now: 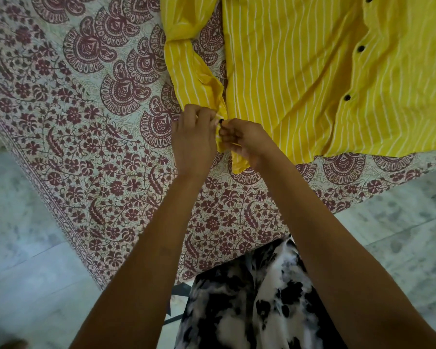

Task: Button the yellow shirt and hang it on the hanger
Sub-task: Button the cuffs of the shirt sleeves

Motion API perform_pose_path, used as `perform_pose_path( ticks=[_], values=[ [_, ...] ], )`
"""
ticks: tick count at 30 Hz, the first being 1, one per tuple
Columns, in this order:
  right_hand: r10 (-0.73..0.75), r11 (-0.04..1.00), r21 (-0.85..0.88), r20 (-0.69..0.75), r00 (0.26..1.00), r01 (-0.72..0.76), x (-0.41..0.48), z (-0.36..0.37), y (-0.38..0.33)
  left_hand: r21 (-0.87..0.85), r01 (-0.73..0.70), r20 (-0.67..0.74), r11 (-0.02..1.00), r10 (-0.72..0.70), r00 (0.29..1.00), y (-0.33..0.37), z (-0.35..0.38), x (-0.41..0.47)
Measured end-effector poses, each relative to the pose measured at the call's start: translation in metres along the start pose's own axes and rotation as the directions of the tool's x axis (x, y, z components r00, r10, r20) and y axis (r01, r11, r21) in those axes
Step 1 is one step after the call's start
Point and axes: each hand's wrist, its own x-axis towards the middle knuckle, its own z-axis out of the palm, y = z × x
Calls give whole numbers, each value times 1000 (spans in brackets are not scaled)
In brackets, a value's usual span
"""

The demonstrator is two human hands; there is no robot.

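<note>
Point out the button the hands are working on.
Head view, just left of centre: the black button sits between the left hand and right hand, at the sleeve end of the yellow shirt.

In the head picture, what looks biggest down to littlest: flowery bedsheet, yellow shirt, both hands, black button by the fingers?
1. flowery bedsheet
2. yellow shirt
3. left hand and right hand, about alike
4. black button

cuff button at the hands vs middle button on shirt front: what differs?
The cuff button sits between the fingertips of the left hand and right hand, partly hidden; the front button lies untouched, in full view. The cuff button is on bunched sleeve fabric, the front button on a flatter panel. Both are small, black, on the yellow shirt.
</note>
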Motion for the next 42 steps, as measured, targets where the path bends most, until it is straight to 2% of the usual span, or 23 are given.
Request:
perform_pose_path(
  ticks=[2,3,4,5,7,8,10,11,14,17,20,21,23,25,27,29,31,34,35,38,39,40,42],
  values=[
    [-3,994,111,39,999,-1,0,2,-3,-17,196,-44,980,-197,980,1,2,-4],
    [-21,991,137,49,999,14,0,1,-5,-132,324,1,937,-327,945,2,-1,-4],
    [-42,989,142,49,998,34,-1,0,-7,-289,456,95,842,-449,889,3,-2,-2],
    [-54,988,147,45,998,47,-1,0,-6,-438,574,240,692,-526,816,4,-5,-3],
    [-62,979,197,31,998,55,-3,-1,-6,-567,722,506,396,-524,685,10,-8,-3],
    [-59,974,221,22,998,52,-3,0,-5,-572,763,582,302,-505,637,11,-8,-2],
    [-40,970,238,-19,999,43,-5,1,-3,-573,788,618,224,-513,596,12,-8,0],
    [-32,968,247,-39,999,41,-6,1,-3,-585,773,584,247,-532,613,13,-8,3],
    [30,969,246,-94,995,-6,-8,3,0,-578,697,419,425,-578,700,16,-12,9],
    [-11,999,34,-215,977,18,-7,7,5,-495,590,230,638,-559,797,23,-22,15],
    [-348,935,-215,-395,850,283,-15,12,6,-344,334,13,878,-351,936,31,-40,22],
    [-418,908,-210,-379,825,363,-18,13,6,-257,227,-29,939,-242,970,32,-45,24],
    [-422,907,-102,-224,878,409,-21,15,2,-130,62,37,990,-57,998,35,-51,24],
    [-271,963,-8,-52,961,271,-24,16,-9,-262,57,316,963,30,948,36,-58,24],
    [-137,988,68,28,990,135,-22,15,-15,-491,278,534,826,33,845,31,-62,24],
    [-115,989,94,16,993,113,-16,14,-16,-582,441,535,683,-87,840,21,-65,23],
    [-121,991,60,-20,992,122,-11,16,-13,-638,524,416,564,-320,851,7,-66,22],
    [-122,985,-139,-117,986,106,-8,25,-8,-506,631,287,588,-575,766,-17,-54,17],
    [-100,968,-244,-138,985,64,-7,29,-4,-436,701,336,564,-621,708,-26,-47,13],
    [-142,815,-580,-195,970,3,3,33,13,-349,877,629,331,-611,481,-41,-30,9],
    [-174,776,-631,-196,965,12,3,36,16,-323,885,661,335,-589,464,-42,-27,9],
    [-191,789,-614,-197,962,31,3,36,19,-306,878,675,368,-567,473,-43,-26,10],
    [-163,899,-429,-130,978,93,0,36,24,-327,870,736,370,-478,480,-43,-27,12]
  ],
)
